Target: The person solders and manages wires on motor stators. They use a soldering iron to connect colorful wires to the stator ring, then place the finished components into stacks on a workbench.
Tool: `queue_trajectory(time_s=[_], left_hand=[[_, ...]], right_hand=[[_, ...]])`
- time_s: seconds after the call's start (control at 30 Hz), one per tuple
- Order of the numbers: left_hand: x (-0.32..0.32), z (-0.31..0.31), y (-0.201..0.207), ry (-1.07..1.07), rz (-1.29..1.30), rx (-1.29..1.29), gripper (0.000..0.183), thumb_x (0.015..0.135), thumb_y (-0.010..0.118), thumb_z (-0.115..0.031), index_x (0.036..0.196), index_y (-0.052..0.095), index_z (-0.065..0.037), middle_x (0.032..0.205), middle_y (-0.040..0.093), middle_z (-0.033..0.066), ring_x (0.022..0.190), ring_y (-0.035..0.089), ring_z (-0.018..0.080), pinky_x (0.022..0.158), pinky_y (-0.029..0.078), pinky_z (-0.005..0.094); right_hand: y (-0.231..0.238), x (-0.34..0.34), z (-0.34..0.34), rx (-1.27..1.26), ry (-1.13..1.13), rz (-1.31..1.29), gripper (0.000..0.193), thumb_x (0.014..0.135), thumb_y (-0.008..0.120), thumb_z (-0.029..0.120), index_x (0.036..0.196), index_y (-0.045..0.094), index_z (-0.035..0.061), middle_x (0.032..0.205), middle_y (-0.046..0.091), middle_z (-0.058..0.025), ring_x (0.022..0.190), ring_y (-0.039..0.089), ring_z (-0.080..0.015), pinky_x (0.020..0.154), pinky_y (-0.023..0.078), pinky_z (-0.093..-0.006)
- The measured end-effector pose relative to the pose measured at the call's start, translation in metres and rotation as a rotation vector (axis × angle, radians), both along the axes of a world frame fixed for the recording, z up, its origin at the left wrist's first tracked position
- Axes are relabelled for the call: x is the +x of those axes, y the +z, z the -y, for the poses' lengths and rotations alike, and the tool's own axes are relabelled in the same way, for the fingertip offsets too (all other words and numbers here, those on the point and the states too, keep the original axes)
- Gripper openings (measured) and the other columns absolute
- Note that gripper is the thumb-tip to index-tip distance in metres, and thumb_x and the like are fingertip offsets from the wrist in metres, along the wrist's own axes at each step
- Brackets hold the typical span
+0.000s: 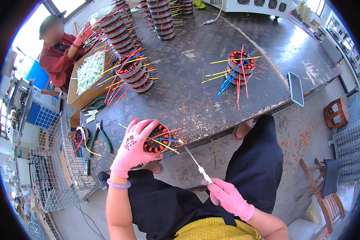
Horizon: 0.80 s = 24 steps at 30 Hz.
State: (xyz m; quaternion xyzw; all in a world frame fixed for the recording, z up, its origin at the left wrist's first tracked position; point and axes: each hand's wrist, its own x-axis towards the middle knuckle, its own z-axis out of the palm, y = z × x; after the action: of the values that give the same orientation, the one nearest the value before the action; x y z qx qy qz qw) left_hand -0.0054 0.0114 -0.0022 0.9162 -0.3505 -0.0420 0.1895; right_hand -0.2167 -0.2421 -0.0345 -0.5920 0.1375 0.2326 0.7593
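Observation:
My left hand (136,142), in a pink glove, grips a motor stator (162,136) at the table's front edge, fingers over its left side. Red, blue and yellow wires (164,140) stick out of the stator to the right. A small orange glow shows at their ends. Just beyond it is the tip of a thin-nozzled torch (200,168) with a white body. My right hand (230,198), also gloved in pink, is closed around the torch's lower end, over my lap. The torch tip and the wire ends lie close together; I cannot tell whether they touch.
Stacked stators (134,72) stand at the left and back, with a smaller stack (241,68) at right. Green-handled pliers (101,138), a box of white sleeves (90,74) and a phone (295,89) lie around the table. A co-worker (60,52) handles wires at far left.

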Motion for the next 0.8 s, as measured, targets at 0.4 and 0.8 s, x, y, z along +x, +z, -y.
queue_trajectory(time_s=[0.4, 0.8], left_hand=[[-0.001, 0.000, -0.001, 0.010, -0.002, 0.004, 0.103, 0.049, 0.091, -0.029, 0.141, 0.049, -0.010, 0.138, 0.050, 0.0146, 0.134, 0.039, 0.0423, 0.119, 0.025, 0.0519], [-0.002, -0.001, -0.001, 0.004, 0.009, -0.004, 0.102, 0.051, 0.090, -0.030, 0.142, 0.049, -0.009, 0.137, 0.050, 0.0148, 0.133, 0.040, 0.0411, 0.118, 0.025, 0.0519]], right_hand=[[0.002, 0.001, 0.002, 0.017, -0.012, -0.017, 0.035, 0.105, 0.045, 0.023, 0.128, 0.057, -0.0013, 0.068, 0.050, 0.0000, 0.060, 0.046, -0.0078, 0.058, 0.040, -0.0249], [0.005, 0.002, 0.001, 0.002, -0.002, -0.030, 0.036, 0.105, 0.043, 0.023, 0.127, 0.057, -0.0019, 0.067, 0.049, -0.0007, 0.060, 0.047, -0.0080, 0.058, 0.040, -0.0251]])
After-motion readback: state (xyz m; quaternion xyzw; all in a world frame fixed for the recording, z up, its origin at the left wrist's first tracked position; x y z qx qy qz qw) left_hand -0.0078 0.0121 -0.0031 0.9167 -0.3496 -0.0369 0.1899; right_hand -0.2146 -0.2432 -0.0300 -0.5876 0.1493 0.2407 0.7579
